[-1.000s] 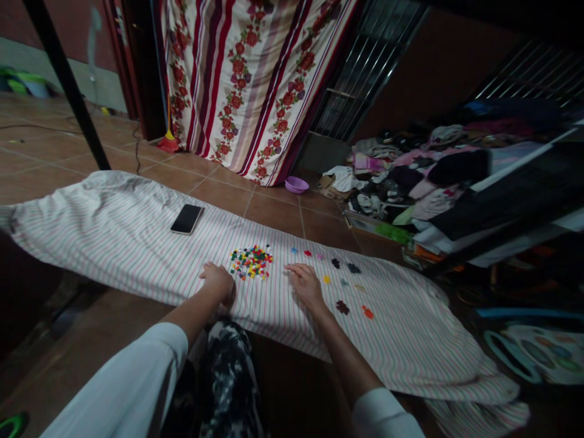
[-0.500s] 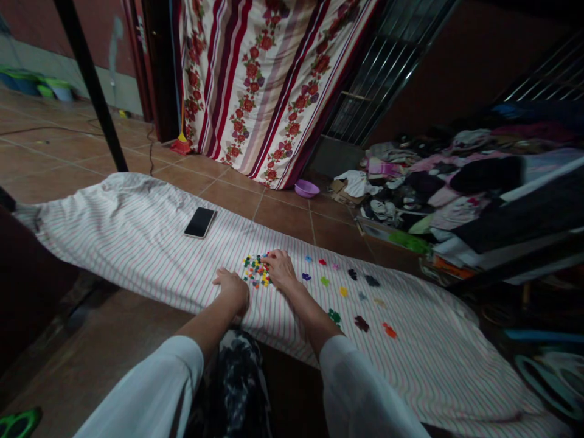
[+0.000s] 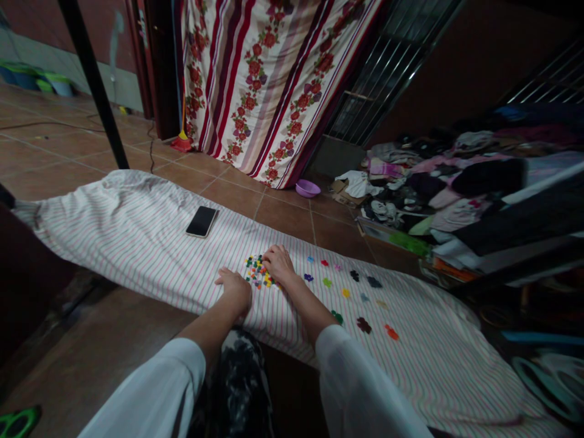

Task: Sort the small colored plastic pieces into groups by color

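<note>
Small multicoloured pieces (image 3: 261, 274) lie in a loose patch on a striped cloth (image 3: 150, 243). My right hand (image 3: 279, 264) rests at the patch's right edge, fingers bent down on the pieces; whether a piece is between the fingertips is too small to tell. On the left of the patch, my left hand (image 3: 235, 287) lies on the cloth with thumb and fingers apart, holding nothing. To the right are small coloured clusters in rows, among them a yellow one (image 3: 346, 293), a dark brown one (image 3: 364, 325) and an orange one (image 3: 391, 332).
A phone (image 3: 202, 221) lies on the cloth left of the pieces. Beyond the cloth, a purple basin (image 3: 307, 188) stands on the tiled floor near a hanging floral curtain (image 3: 260, 91). Piled clothes (image 3: 438, 176) are at the right, and a black pole (image 3: 93, 85) rises at the left.
My right hand has shifted slightly up at the edge of the patch, and its fingers are drawn in more. My left hand stays in nearly the same place.
</note>
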### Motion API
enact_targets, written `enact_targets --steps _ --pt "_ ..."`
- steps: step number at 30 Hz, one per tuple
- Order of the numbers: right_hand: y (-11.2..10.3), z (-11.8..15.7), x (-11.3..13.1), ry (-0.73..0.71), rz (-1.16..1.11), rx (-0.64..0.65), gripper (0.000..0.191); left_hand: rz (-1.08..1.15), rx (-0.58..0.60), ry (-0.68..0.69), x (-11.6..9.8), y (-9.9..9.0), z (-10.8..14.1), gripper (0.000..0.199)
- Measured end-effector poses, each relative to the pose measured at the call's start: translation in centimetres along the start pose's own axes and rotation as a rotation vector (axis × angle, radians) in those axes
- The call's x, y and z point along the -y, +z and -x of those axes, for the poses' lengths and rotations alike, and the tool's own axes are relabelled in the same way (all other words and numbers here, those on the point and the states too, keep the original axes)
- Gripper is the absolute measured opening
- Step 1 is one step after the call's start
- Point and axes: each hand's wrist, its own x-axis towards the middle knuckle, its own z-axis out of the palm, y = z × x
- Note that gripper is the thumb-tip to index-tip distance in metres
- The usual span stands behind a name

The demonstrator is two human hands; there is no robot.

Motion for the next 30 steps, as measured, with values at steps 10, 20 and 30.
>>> enact_targets --steps 10,20,30 --pt "-0.3 -0.8 0.7 -0.026 0.047 0.035 0.013 -0.061 -0.015 0.018 -0.1 0.1 0.0 0.104" --pt "-0.6 -1.0 0.8 -0.100 0.044 0.052 0.013 -0.009 -0.023 0.018 0.0 0.3 -0.3 0.113" --pt "-0.3 -1.3 0.3 -0.169 0.040 0.094 0.012 0.000 -0.022 0.020 0.1 0.2 -0.2 0.111"
